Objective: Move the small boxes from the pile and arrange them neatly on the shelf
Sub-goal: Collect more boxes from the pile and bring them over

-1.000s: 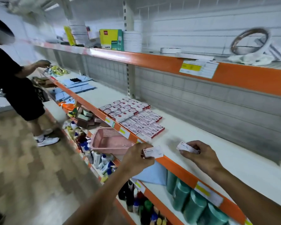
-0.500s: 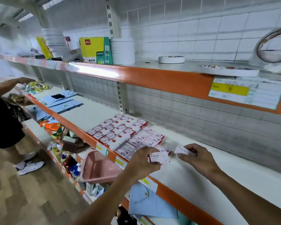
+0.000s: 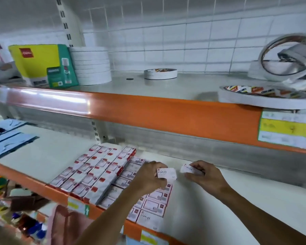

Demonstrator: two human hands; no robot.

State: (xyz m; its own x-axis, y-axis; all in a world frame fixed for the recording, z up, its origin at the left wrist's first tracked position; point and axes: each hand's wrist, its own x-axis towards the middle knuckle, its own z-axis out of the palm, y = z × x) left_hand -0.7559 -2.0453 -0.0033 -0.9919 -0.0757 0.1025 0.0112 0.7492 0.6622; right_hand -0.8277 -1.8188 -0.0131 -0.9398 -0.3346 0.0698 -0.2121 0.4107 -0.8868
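Several small white and red staple boxes (image 3: 102, 172) lie in tidy rows on the white middle shelf (image 3: 219, 200), some stacked two high. My left hand (image 3: 148, 177) pinches one small white staple box (image 3: 166, 173) just above the right end of the rows. My right hand (image 3: 205, 175) holds a second small white box (image 3: 189, 168) a little to the right, over bare shelf. The two held boxes are close together and do not touch.
An orange-fronted upper shelf (image 3: 166, 114) overhangs the work area, with tape rolls (image 3: 90, 65), a yellow-green box (image 3: 42, 65) and a flat roll (image 3: 160, 73) on it. A pink basket (image 3: 64, 225) stands on the lower shelf at the left. Blue folders (image 3: 9, 140) lie far left.
The view has swung right and closer to the shelf. Both hands have moved further in over the shelf, each still holding its box, and the standing person at the left is out of view.
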